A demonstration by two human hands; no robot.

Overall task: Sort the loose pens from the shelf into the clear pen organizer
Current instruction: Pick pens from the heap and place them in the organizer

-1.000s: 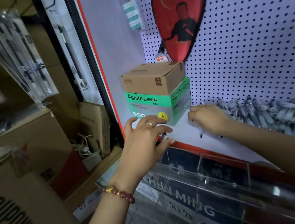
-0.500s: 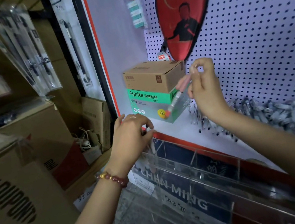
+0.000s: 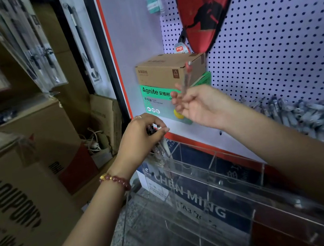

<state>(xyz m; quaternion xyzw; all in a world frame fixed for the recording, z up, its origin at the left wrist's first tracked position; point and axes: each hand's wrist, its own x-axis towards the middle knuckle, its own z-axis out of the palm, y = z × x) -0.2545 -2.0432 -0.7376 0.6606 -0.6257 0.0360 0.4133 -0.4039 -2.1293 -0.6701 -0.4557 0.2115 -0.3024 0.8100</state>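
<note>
Over the far-left slot of the organizer [image 3: 196, 181], the left hand [image 3: 139, 135] is gripping several pens [image 3: 161, 146]; the right hand [image 3: 199, 106] is loosely pinching a red pen [image 3: 186, 75], likely risking it slipping past the rim.

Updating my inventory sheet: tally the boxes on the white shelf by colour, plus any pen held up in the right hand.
Brown box: 1
Green box: 1
Red-capped pen, in the right hand: 1
Total: 3
</note>
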